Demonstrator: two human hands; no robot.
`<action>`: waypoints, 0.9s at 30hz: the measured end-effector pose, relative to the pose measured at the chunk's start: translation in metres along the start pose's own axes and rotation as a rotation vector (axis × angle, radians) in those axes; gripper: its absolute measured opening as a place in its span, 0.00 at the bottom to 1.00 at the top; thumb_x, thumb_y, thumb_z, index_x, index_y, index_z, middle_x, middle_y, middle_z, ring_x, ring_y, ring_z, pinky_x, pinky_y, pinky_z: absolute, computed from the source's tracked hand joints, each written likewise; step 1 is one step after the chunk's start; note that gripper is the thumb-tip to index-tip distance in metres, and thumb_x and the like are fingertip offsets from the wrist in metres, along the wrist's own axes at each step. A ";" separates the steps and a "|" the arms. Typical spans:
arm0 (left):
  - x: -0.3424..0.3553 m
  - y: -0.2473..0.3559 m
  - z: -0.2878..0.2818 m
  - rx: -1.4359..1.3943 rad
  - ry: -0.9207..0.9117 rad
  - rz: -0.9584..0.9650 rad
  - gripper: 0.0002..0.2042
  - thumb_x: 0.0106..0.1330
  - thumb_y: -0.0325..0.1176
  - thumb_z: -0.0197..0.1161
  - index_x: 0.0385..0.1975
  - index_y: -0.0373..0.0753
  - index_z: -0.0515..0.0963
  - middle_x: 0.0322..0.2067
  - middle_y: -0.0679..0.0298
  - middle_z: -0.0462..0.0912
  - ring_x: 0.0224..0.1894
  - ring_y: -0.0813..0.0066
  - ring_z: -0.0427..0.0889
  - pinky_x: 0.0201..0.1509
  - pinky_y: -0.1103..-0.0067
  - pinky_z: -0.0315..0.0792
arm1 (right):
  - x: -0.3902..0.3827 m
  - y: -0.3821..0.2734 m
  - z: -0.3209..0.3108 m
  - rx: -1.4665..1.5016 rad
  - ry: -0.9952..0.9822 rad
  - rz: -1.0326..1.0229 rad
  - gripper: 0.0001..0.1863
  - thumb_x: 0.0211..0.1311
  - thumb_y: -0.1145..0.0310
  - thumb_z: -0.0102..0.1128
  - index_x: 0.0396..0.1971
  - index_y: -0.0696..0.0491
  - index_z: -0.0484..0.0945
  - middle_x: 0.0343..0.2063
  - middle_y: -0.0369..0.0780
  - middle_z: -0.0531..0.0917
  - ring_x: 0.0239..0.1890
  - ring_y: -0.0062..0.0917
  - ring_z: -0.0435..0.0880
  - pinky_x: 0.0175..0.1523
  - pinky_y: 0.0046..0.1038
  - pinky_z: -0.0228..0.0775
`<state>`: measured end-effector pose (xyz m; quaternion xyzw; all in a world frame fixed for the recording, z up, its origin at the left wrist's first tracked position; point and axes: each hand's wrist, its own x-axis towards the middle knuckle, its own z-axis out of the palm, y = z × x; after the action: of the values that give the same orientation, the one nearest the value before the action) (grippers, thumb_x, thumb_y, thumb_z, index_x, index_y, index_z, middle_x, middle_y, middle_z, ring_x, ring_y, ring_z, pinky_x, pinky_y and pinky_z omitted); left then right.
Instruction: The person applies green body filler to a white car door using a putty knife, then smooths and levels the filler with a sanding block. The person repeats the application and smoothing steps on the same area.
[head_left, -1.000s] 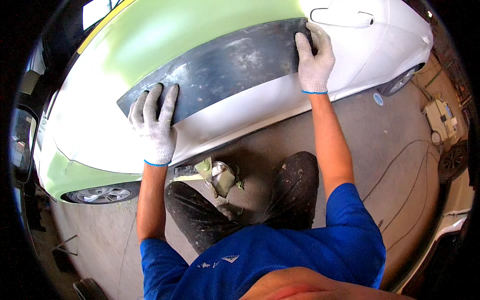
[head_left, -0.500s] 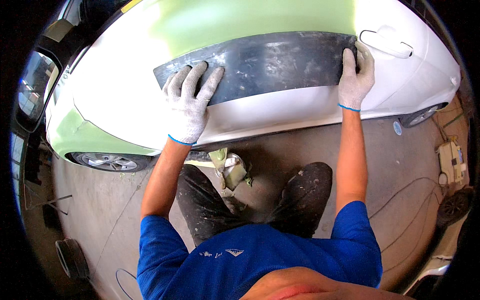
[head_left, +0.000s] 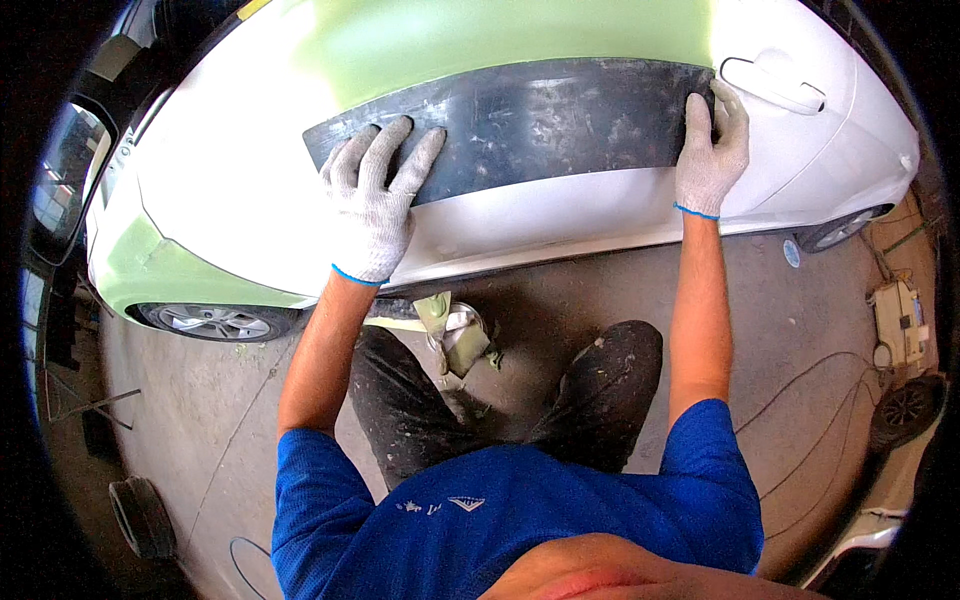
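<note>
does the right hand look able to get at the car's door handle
Probably yes: the door handle sits just beside the right hand, nothing visible between, though that hand is on the dark sheet.

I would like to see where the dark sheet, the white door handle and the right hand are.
Dark sheet (head_left: pixel 560 128), head view: its middle.
White door handle (head_left: pixel 779 90), head view: its bar.
Right hand (head_left: pixel 712 163), head view: gloved back.

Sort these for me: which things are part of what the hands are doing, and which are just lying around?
Part of it:
dark sheet, against the car
left hand, fingers spread on the sheet
right hand, at the sheet's other end

Probably just lying around:
beige machine, far right
tyre, lower left
green scraps, though I can't be sure
</note>
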<state>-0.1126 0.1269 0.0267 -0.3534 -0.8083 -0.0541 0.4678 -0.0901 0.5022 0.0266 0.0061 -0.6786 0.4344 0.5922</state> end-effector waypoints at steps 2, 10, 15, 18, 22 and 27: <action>-0.001 -0.002 0.003 -0.003 0.016 0.006 0.43 0.39 0.16 0.62 0.62 0.58 0.79 0.60 0.62 0.77 0.60 0.54 0.74 0.68 0.58 0.63 | 0.000 -0.002 0.001 0.028 0.005 0.020 0.20 0.69 0.68 0.68 0.56 0.61 0.78 0.52 0.45 0.84 0.53 0.28 0.83 0.61 0.31 0.75; -0.001 -0.002 0.003 -0.003 0.012 0.002 0.43 0.39 0.15 0.63 0.62 0.58 0.79 0.59 0.63 0.77 0.59 0.55 0.74 0.67 0.60 0.65 | -0.002 0.001 0.003 0.010 0.013 0.020 0.20 0.68 0.69 0.69 0.55 0.61 0.79 0.52 0.44 0.84 0.55 0.29 0.82 0.63 0.32 0.74; 0.001 0.001 -0.007 -0.026 -0.028 -0.010 0.43 0.41 0.13 0.63 0.62 0.59 0.79 0.60 0.63 0.77 0.60 0.55 0.74 0.67 0.61 0.66 | -0.005 -0.004 -0.004 -0.019 -0.019 0.097 0.20 0.68 0.67 0.69 0.55 0.60 0.80 0.51 0.45 0.85 0.54 0.28 0.83 0.60 0.32 0.75; -0.004 0.004 -0.009 -0.054 -0.054 -0.032 0.42 0.43 0.12 0.62 0.62 0.58 0.79 0.60 0.62 0.77 0.60 0.55 0.74 0.67 0.61 0.67 | -0.007 -0.014 -0.006 0.015 -0.049 0.154 0.20 0.68 0.66 0.68 0.55 0.60 0.80 0.49 0.44 0.86 0.51 0.28 0.84 0.58 0.31 0.76; 0.001 0.015 -0.030 -0.106 -0.191 -0.097 0.41 0.44 0.11 0.61 0.62 0.58 0.79 0.60 0.61 0.77 0.61 0.54 0.74 0.68 0.62 0.68 | -0.007 -0.023 -0.016 -0.113 -0.110 0.201 0.19 0.67 0.65 0.68 0.54 0.59 0.81 0.46 0.45 0.87 0.48 0.29 0.86 0.56 0.30 0.77; -0.001 0.024 -0.049 -0.129 -0.335 -0.110 0.41 0.44 0.12 0.59 0.63 0.54 0.78 0.61 0.60 0.77 0.62 0.53 0.74 0.68 0.61 0.69 | -0.001 -0.042 -0.033 -0.234 -0.257 0.306 0.22 0.66 0.62 0.69 0.55 0.59 0.81 0.50 0.49 0.86 0.54 0.36 0.86 0.59 0.35 0.78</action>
<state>-0.0629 0.1240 0.0475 -0.3418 -0.8879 -0.0719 0.2994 -0.0419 0.4958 0.0477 -0.1104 -0.7873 0.4332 0.4245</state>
